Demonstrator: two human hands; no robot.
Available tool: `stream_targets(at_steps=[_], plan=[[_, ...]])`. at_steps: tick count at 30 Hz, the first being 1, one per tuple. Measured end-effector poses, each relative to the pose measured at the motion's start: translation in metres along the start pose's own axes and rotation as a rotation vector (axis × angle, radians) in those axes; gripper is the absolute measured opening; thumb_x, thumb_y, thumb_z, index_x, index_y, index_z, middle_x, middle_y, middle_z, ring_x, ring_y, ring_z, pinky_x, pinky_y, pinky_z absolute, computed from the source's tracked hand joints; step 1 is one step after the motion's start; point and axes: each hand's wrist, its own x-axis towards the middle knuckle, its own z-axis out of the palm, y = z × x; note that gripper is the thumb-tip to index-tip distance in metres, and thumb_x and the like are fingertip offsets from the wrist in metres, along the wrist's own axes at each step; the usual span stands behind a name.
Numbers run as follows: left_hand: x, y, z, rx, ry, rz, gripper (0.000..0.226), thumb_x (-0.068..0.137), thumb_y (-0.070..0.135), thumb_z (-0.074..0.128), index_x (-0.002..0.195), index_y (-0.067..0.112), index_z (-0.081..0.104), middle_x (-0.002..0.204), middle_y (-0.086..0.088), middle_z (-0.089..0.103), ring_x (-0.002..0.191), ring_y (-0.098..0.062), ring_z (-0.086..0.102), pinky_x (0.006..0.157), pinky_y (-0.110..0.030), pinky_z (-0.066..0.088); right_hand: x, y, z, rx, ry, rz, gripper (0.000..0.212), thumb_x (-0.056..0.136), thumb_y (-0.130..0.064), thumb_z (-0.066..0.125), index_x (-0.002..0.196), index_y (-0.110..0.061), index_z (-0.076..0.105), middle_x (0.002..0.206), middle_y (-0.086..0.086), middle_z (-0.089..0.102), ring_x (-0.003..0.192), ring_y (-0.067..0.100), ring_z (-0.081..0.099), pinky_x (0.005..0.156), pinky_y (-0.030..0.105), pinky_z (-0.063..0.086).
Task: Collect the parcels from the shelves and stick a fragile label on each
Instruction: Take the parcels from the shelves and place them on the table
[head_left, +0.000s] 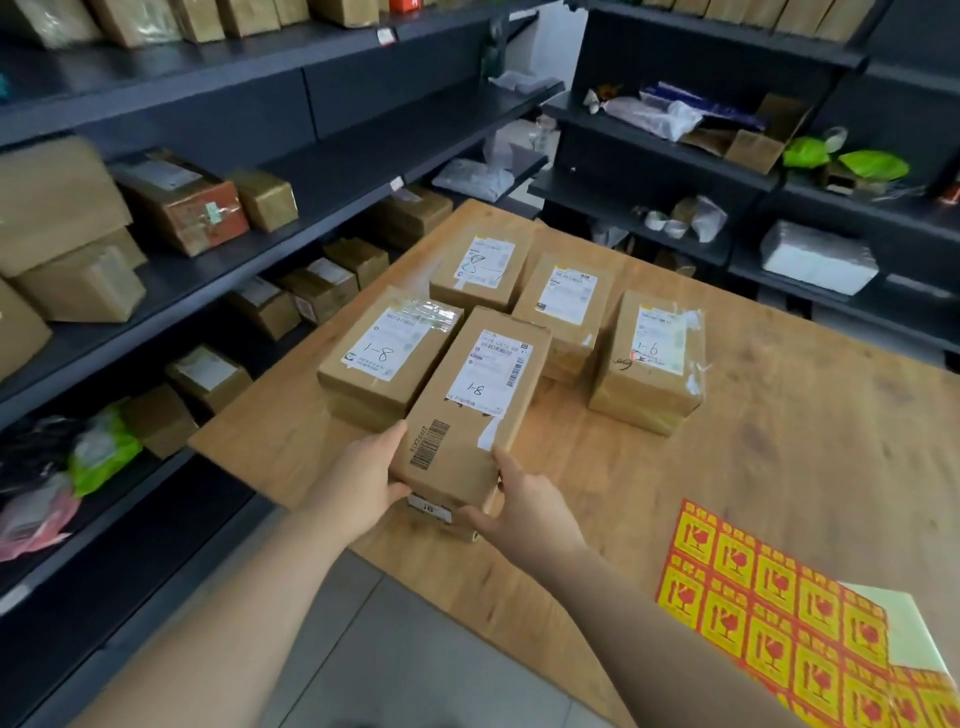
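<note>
The wooden table (779, 441) fills the middle and the right of the scene. A grey tiled floor (415, 649) shows at the near side. At the near left lie a green plastic bag (101, 452), a pink bag (31, 519) and a black bag (31, 444). At the far right are two bright green bags (872, 163), a white stack of sheets (818, 257), tape rolls (657, 219) and crumpled clear plastic wrapping (660, 117).

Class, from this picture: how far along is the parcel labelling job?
Done: several parcels lie on the table. In hand: left hand and right hand grip a long parcel. Left: no fragile label shows on any; the label sheet lies nearby, and boxes sit on the shelves.
</note>
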Motion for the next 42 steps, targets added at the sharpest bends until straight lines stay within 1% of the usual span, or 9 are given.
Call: stream_targets(at_steps=[4,7,11,18,23,27,30,33,42], plan=[[-0.003,-0.001,-0.001,0.095,-0.014,0.002,0.060,0.089,0.019,0.062,0.141,0.016,0.033,0.135,-0.003,0.049,0.121,-0.020,0.048,0.102,-0.034,0.042,0.002,-0.003,-0.005,-0.151,-0.005,-0.011,0.066,0.083,-0.054,0.060,0.134,-0.020,0.036,0.110,0.001,0.062,0.095,0.022,0.061,0.076,0.035,0.053],[-0.012,0.000,-0.008,0.180,0.059,-0.010,0.048,0.092,0.027,0.056,0.135,0.017,0.040,0.129,-0.001,0.052,0.113,-0.018,0.052,0.092,-0.036,0.049,0.002,-0.009,-0.018,-0.244,0.057,-0.084,0.062,0.087,-0.056,0.053,0.135,-0.019,0.041,0.134,0.001,0.049,0.115,0.023,0.051,0.093,0.035,0.046],[-0.038,0.005,-0.027,0.303,0.237,-0.011,0.038,0.095,0.031,0.050,0.130,0.016,0.050,0.123,-0.001,0.057,0.109,-0.020,0.052,0.087,-0.036,0.048,-0.004,-0.031,-0.038,-0.266,0.111,-0.243,0.060,0.095,-0.047,0.046,0.145,-0.019,0.032,0.154,0.002,0.029,0.140,0.021,0.030,0.112,0.033,0.029],[-0.118,-0.002,-0.073,0.406,0.526,-0.079,0.035,0.087,0.030,0.062,0.117,0.012,0.064,0.110,-0.006,0.066,0.099,-0.028,0.061,0.083,-0.041,0.050,-0.026,-0.105,-0.046,-0.299,0.139,-0.590,0.052,0.096,-0.042,0.046,0.142,-0.017,0.040,0.147,0.001,0.042,0.135,0.021,0.037,0.112,0.031,0.028],[-0.201,-0.026,-0.100,0.423,0.692,-0.258,0.030,0.082,0.028,0.069,0.107,0.011,0.068,0.100,-0.006,0.070,0.091,-0.029,0.064,0.074,-0.038,0.053,-0.059,-0.177,-0.028,-0.277,0.154,-0.888,0.040,0.095,-0.036,0.050,0.130,-0.016,0.053,0.135,0.001,0.054,0.127,0.017,0.045,0.107,0.024,0.029],[-0.283,-0.041,-0.118,0.465,0.790,-0.444,0.023,0.077,0.026,0.074,0.094,0.011,0.070,0.085,-0.004,0.070,0.078,-0.029,0.065,0.066,-0.039,0.054,-0.100,-0.239,0.002,-0.188,0.114,-1.062,0.038,0.089,-0.030,0.062,0.121,-0.009,0.061,0.119,0.006,0.065,0.113,0.025,0.057,0.101,0.033,0.041],[-0.351,-0.051,-0.125,0.503,0.838,-0.596,0.032,0.070,0.023,0.081,0.097,0.007,0.073,0.087,-0.008,0.072,0.075,-0.030,0.067,0.065,-0.039,0.057,-0.143,-0.285,0.024,-0.145,0.069,-1.204,0.039,0.089,-0.029,0.061,0.123,-0.010,0.060,0.122,0.006,0.064,0.116,0.022,0.057,0.102,0.033,0.040],[-0.427,-0.059,-0.130,0.521,0.883,-0.752,0.036,0.071,0.025,0.080,0.102,0.007,0.072,0.090,-0.008,0.073,0.078,-0.029,0.068,0.067,-0.040,0.056,-0.195,-0.330,0.050,-0.117,0.015,-1.348,0.029,0.090,-0.031,0.058,0.113,-0.013,0.060,0.109,0.001,0.065,0.103,0.020,0.057,0.094,0.032,0.045],[-0.649,-0.056,-0.127,0.599,0.964,-1.174,0.024,0.076,0.028,0.075,0.090,0.009,0.071,0.082,-0.005,0.071,0.075,-0.029,0.067,0.065,-0.040,0.056,-0.376,-0.435,0.129,-0.027,-0.179,-1.721,0.035,0.093,-0.037,0.051,0.122,-0.016,0.054,0.118,-0.001,0.062,0.109,0.020,0.053,0.095,0.029,0.039]])
